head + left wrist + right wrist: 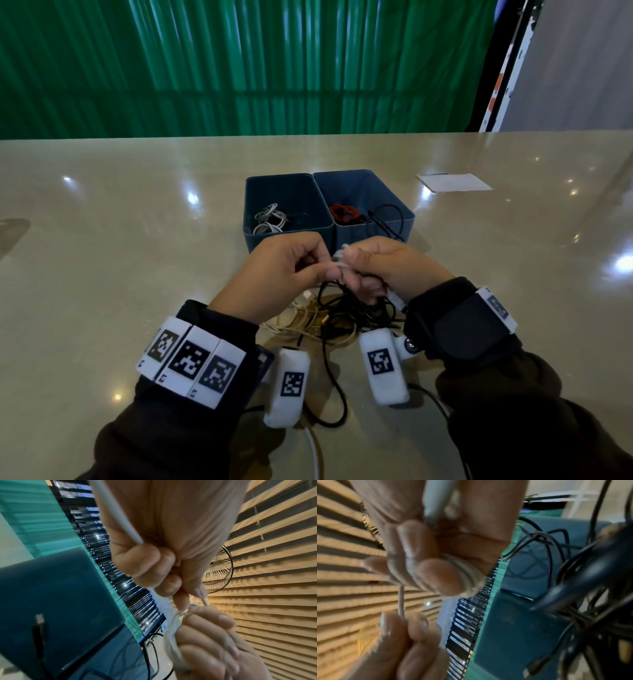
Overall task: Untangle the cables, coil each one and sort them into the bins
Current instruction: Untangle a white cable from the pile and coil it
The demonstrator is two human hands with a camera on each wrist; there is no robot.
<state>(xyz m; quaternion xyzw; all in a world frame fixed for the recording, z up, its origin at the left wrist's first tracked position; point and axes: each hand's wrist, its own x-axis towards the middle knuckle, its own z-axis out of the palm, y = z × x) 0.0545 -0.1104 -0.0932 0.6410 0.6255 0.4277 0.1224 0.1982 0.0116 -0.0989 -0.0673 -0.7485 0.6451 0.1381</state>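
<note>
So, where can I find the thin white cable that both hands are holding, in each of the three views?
Head: the white cable is at the picture's centre, pinched between the left hand and the right hand, in front of the blue bins.
Left wrist: lower centre, passing between both hands.
Right wrist: left of centre, a short taut piece between the hands.
Shared landmark: the blue bins.

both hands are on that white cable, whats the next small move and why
Probably wind one more loop: the left hand pinches the free strand of the white cable while the right hand holds the small coil. Once it is coiled, it likely belongs in the left bin, where white cables already lie; the right bin holds red and black ones.
</note>
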